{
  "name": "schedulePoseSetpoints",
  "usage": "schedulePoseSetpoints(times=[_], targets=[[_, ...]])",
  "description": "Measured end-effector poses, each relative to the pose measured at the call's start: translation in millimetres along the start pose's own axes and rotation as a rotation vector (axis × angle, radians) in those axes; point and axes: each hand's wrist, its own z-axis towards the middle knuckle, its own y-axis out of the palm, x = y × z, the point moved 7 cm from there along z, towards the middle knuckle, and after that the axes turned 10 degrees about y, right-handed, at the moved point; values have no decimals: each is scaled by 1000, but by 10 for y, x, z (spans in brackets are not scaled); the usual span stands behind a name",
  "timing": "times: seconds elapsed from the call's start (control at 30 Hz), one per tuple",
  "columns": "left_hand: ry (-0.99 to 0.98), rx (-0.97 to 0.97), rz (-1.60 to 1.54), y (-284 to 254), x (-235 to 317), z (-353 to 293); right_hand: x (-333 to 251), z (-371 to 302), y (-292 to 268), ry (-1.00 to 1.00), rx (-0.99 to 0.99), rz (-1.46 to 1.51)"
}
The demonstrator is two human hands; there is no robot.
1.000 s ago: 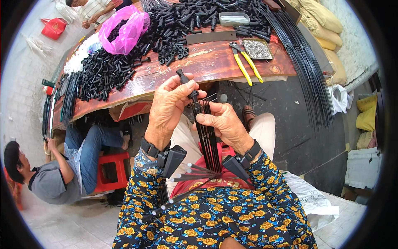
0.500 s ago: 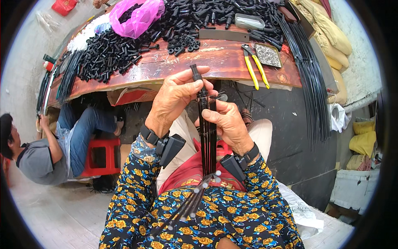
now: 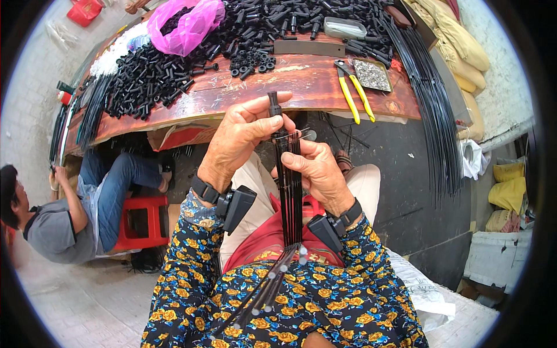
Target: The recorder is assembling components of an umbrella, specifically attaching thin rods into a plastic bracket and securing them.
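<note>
Left hand [image 3: 243, 129], closed, pinches black fitting [image 3: 274, 105]; right hand [image 3: 318, 169], closed, grips black rods [image 3: 292, 211] at six o'clock; thin strand [image 3: 299, 132] now slants toward three o'clock, apparently unaligned.

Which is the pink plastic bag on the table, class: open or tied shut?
Open: the pink bag gapes at its mouth, with black parts showing inside.

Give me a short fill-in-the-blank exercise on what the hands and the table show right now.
1. A black tubular plastic fitting is pinched by the left hand, not the ____ one.
2. The right hand grips a bundle of slim rods coloured ____.
3. The yellow-handled metal pliers lie to the picture's ____ of the square tray of small silvery pieces.
4. Those pliers rest on a glossy, reddish-brown tabletop made of ____.

Missing words: right; black; left; wood.
</note>
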Motion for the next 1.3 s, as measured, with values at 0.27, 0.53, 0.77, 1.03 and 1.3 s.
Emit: schedulePoseSetpoints(times=[0.27,0.53,0.77,1.03,1.3], targets=[[58,-62,-41,108,89,-47,-82,-57,30,12,-2,-20],[37,-46,118,11,22,-128,-43,-18,-2,-25,0,-31],[90,-35,230,63,57,-128,-37,13,-5,-79,-56,53],[122,-37,221,42,40,-122,-1,24,-23,-95,-57,46],[168,-68,130,32,28,-121,-60,-5,39,-98,-72,47]])
